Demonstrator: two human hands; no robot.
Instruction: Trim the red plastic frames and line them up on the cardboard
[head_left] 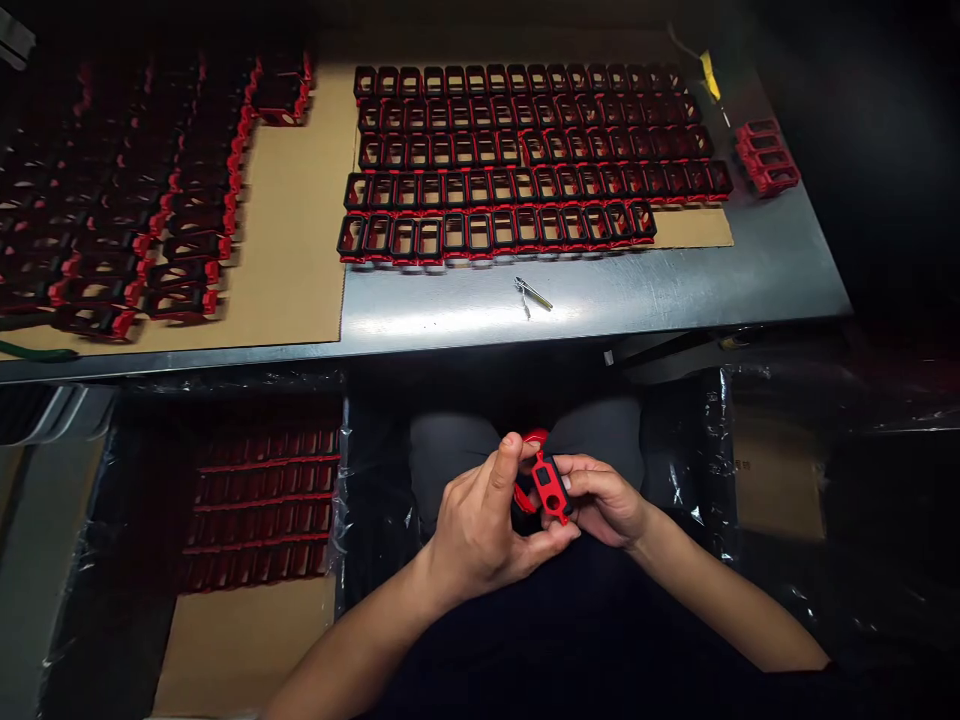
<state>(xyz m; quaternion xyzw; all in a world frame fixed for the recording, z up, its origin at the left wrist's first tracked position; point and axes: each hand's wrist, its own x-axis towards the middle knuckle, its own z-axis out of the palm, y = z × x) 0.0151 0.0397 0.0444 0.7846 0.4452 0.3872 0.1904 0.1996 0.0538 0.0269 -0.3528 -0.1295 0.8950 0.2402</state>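
Note:
Over my lap, both hands hold one small red and black plastic frame part [546,485]. My left hand [487,525] wraps around it from the left, fingers curled and thumb raised near its top. My right hand [604,500] pinches it from the right side. Part of the piece is hidden behind my fingers.
On the metal table [675,290], rows of red-and-black frames [525,160] lie on cardboard, with more frames [127,200] at the left. A small stack [766,155] sits at the right and metal tweezers [531,294] near the front edge. A plastic-lined box of frames [262,505] stands lower left.

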